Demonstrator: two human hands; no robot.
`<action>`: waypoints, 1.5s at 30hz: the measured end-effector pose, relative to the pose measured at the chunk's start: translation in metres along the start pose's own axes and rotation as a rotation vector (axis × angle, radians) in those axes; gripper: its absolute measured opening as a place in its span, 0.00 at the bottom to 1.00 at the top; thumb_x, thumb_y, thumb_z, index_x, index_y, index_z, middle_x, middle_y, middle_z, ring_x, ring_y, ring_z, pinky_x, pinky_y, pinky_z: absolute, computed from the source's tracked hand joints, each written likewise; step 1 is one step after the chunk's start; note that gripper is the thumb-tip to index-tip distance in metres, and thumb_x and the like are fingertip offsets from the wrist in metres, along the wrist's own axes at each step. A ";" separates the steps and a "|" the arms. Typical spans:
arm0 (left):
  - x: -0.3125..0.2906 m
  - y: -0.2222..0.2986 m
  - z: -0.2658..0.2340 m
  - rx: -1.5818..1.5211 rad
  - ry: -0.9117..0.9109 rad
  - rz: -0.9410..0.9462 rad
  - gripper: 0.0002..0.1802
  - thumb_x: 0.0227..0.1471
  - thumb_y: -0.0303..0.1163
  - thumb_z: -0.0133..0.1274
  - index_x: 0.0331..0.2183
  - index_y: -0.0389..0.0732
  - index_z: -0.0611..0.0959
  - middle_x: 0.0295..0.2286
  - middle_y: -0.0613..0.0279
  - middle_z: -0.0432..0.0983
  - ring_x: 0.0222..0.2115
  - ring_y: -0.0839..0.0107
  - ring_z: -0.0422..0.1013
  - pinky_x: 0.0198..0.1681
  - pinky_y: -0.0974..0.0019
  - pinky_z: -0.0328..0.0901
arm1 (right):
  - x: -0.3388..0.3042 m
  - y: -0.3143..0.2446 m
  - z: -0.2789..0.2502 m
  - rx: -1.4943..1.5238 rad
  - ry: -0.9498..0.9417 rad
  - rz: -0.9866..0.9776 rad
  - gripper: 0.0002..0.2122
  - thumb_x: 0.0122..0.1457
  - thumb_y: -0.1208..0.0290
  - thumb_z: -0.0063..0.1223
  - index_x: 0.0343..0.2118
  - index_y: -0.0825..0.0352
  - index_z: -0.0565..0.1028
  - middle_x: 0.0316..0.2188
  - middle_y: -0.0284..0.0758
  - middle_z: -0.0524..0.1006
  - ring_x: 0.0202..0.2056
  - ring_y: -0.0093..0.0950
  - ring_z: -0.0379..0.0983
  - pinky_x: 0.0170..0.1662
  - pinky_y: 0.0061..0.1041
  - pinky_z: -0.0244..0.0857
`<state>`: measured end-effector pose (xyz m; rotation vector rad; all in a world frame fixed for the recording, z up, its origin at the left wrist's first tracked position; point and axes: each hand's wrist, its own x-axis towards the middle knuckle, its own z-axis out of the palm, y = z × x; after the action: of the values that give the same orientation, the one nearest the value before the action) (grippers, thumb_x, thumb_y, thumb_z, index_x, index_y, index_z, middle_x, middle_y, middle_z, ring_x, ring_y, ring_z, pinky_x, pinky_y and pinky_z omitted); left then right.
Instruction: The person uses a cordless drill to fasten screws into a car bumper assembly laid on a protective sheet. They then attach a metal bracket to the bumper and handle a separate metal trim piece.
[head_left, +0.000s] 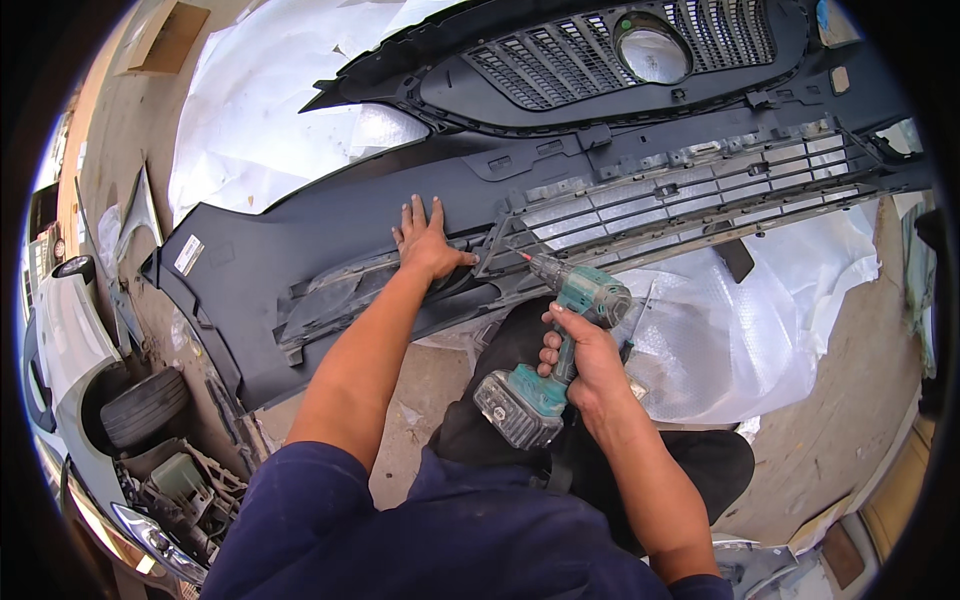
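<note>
A large dark grey car bumper (330, 225) lies across the view with its inner side up. My left hand (430, 248) rests on it with fingers spread, the thumb by the left end of the slatted lower grille (680, 200). In my right hand (580, 355) is a teal cordless drill (590, 295), gripped by the handle, its battery hanging low toward my lap. The drill's red-tipped bit points up and left at the grille's corner; whether it touches the plastic I cannot tell. A black trim piece (340, 300) sits in the bumper below my left hand.
Bubble wrap (740, 320) spreads under the bumper on the concrete floor. Above the slats is a mesh grille (560, 60) with a round emblem. A car (75, 350) with its front opened up stands at left, near a tyre (145, 408). At upper left is a cardboard box (170, 38).
</note>
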<state>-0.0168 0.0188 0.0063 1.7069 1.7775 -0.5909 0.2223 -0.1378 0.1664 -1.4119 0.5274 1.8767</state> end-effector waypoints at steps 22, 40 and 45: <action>-0.005 0.015 -0.008 0.015 -0.008 -0.038 0.81 0.35 0.61 0.81 0.79 0.47 0.52 0.79 0.43 0.31 0.79 0.44 0.30 0.78 0.31 0.34 | -0.010 -0.010 -0.026 0.054 -0.070 -0.003 0.11 0.69 0.62 0.65 0.42 0.65 0.78 0.23 0.27 0.72 0.23 0.23 0.69 0.27 0.28 0.66; -0.155 0.282 0.203 0.236 -0.523 0.585 0.32 0.62 0.58 0.60 0.47 0.36 0.92 0.50 0.45 0.86 0.52 0.49 0.83 0.54 0.49 0.77 | -0.168 0.014 -0.201 0.451 -0.195 -0.791 0.16 0.74 0.59 0.53 0.53 0.68 0.74 0.23 0.30 0.67 0.23 0.25 0.65 0.27 0.30 0.63; -0.148 0.285 0.237 0.176 -0.409 0.508 0.20 0.56 0.34 0.59 0.47 0.34 0.91 0.51 0.43 0.86 0.51 0.49 0.84 0.54 0.51 0.77 | -0.162 0.034 -0.213 0.517 -0.193 -0.787 0.17 0.75 0.58 0.52 0.54 0.68 0.73 0.23 0.29 0.67 0.22 0.24 0.64 0.27 0.30 0.64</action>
<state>0.2924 -0.2288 -0.0383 1.8943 0.9847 -0.8091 0.3585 -0.3564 0.2485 -0.8874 0.2660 1.1136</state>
